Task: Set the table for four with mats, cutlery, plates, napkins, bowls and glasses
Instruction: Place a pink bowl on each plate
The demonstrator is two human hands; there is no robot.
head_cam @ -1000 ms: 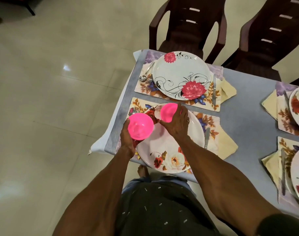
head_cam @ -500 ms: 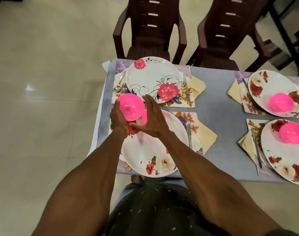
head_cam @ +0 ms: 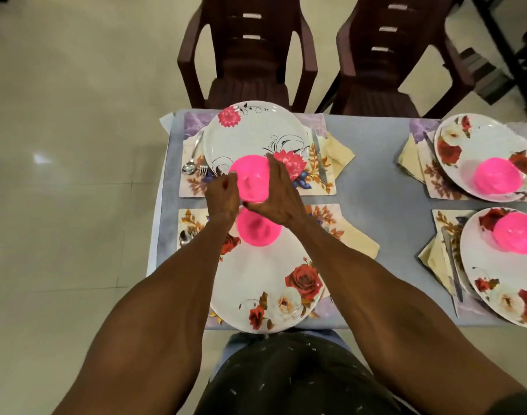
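Bowls (head_cam: 252, 182) number four, plates (head_cam: 256, 136) four, chairs (head_cam: 247, 55) two.

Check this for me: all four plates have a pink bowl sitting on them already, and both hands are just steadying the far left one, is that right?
Not quite. In the head view only three plates carry a bowl: the near left plate and the two right plates. The fourth pink bowl is held between the left hand and right hand over the far left plate; whether it touches yet is unclear.
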